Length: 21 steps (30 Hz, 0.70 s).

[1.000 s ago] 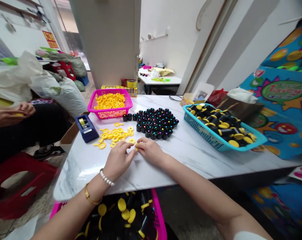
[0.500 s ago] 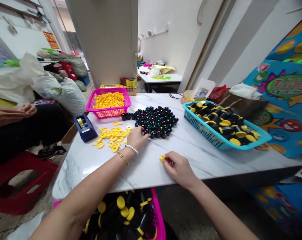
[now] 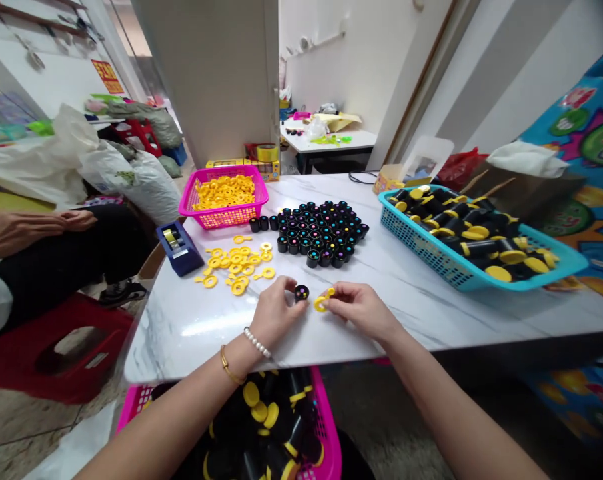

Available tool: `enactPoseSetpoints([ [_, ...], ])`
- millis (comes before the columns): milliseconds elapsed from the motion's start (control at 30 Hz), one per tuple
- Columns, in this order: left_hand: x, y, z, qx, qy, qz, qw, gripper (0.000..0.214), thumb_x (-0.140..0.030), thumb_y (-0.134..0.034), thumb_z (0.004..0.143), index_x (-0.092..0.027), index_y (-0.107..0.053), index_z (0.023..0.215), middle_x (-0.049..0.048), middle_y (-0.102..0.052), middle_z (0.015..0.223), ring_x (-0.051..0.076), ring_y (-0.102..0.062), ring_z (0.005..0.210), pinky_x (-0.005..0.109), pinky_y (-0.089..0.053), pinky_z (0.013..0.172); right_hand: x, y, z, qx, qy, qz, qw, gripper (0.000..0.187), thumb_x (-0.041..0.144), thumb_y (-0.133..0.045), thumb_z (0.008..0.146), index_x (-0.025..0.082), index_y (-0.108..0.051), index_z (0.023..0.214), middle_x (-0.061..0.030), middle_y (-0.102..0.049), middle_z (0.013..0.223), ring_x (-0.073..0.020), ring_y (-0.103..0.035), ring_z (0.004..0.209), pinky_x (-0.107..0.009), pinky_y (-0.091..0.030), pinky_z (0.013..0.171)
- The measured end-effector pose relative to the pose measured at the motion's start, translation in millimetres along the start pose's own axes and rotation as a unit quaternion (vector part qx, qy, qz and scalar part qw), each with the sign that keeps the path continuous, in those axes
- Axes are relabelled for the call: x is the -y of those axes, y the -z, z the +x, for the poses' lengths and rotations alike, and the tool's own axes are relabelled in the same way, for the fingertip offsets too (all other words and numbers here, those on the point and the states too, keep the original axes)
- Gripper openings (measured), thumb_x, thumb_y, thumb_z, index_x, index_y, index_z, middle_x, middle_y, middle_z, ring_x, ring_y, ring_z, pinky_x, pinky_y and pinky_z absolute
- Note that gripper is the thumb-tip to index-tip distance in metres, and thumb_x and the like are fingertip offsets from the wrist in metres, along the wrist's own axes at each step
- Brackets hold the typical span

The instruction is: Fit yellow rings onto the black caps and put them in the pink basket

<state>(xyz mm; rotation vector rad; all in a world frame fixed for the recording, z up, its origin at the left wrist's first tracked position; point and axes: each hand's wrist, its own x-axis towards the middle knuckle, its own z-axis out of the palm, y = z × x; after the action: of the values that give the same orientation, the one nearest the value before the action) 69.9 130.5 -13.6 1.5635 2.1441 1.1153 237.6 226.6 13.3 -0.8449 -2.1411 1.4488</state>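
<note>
I pinched the black cap in my left hand and the yellow ring in my right hand (both low over the table), and a crooked push could have popped the ring loose.

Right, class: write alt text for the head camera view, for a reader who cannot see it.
A person's left hand holds a small black cap and the right hand a yellow ring over a white marble table. Behind them lie loose yellow rings, a cluster of black caps, a pink basket and a blue basket.
</note>
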Motion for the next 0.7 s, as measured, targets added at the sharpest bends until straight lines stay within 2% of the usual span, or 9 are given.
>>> enactPoseSetpoints([
  [67, -0.3, 0.3, -0.5, 0.006, -0.023, -0.007, 1.0, 0.027, -0.025, -0.065, 0.074, -0.019, -0.062, 0.101, 0.0015, -0.064, 0.09, 0.013, -0.056, 0.071, 0.024, -0.043, 0.066, 6.6, -8.6, 9.9, 0.012, -0.009, 0.051, 0.999, 0.023, 0.039, -0.062, 0.077, 0.016, -0.066, 0.077, 0.0024, -0.057, 0.059, -0.0095, -0.045, 0.046, -0.02, -0.033, 0.042],
  [200, 0.7, 0.1, 4.0, 0.011, -0.038, 0.015, 0.999, 0.018, -0.028, -0.065, 0.076, -0.021, -0.068, 0.092, 0.001, -0.059, 0.08, 0.013, -0.054, 0.07, 0.024, -0.041, 0.066, 7.6, -28.0, 31.1, -0.066, 0.033, 0.045, 0.996, 0.021, 0.037, -0.068, 0.07, 0.017, -0.069, 0.075, 0.0005, -0.059, 0.068, -0.0084, -0.046, 0.047, -0.02, -0.034, 0.04],
  [300, 1.4, 0.2, 4.2, 0.012, -0.044, 0.03, 0.999, 0.016, -0.032, -0.065, 0.077, -0.021, -0.069, 0.087, 0.0, -0.056, 0.073, 0.013, -0.053, 0.068, 0.024, -0.039, 0.063, 1.8, -36.7, 40.0, -0.066, -0.006, 0.09, 0.994, 0.022, 0.038, -0.068, 0.069, 0.016, -0.068, 0.074, 0.0022, -0.056, 0.057, -0.0085, -0.044, 0.041, -0.02, -0.033, 0.036],
  [367, 1.2, 0.8, 3.9, 0.02, -0.052, 0.027, 0.998, 0.015, -0.032, -0.064, 0.078, -0.021, -0.069, 0.086, -0.0007, -0.057, 0.068, 0.013, -0.053, 0.066, 0.024, -0.037, 0.062, -1.5, -39.3, 41.6, -0.049, -0.041, 0.126, 0.99, 0.024, 0.039, -0.068, 0.071, 0.016, -0.064, 0.072, 0.0046, -0.052, 0.048, -0.0079, -0.041, 0.037, -0.019, -0.032, 0.033],
  [467, 0.5, 2.4, 4.6, 0.038, -0.053, 0.008, 0.998, 0.016, -0.032, -0.062, 0.079, -0.021, -0.07, 0.087, -0.0014, -0.06, 0.066, 0.013, -0.052, 0.064, 0.023, -0.034, 0.06, -3.6, -41.6, 40.8, -0.048, -0.054, 0.153, 0.986, 0.027, 0.041, -0.07, 0.069, 0.017, -0.059, 0.068, 0.0057, -0.051, 0.045, -0.0073, -0.04, 0.034, -0.018, -0.032, 0.031],
  [700, 0.9, 2.9, 6.5, 0.059, -0.036, -0.015, 0.997, 0.017, -0.029, -0.06, 0.078, -0.02, -0.07, 0.088, -0.0018, -0.065, 0.065, 0.012, -0.053, 0.059, 0.023, -0.032, 0.056, -2.6, -45.5, 39.4, -0.102, -0.043, 0.123, 0.986, 0.03, 0.044, -0.071, 0.07, 0.017, -0.061, 0.069, 0.0067, -0.046, 0.04, -0.0062, -0.034, 0.031, -0.018, -0.024, 0.028],
])
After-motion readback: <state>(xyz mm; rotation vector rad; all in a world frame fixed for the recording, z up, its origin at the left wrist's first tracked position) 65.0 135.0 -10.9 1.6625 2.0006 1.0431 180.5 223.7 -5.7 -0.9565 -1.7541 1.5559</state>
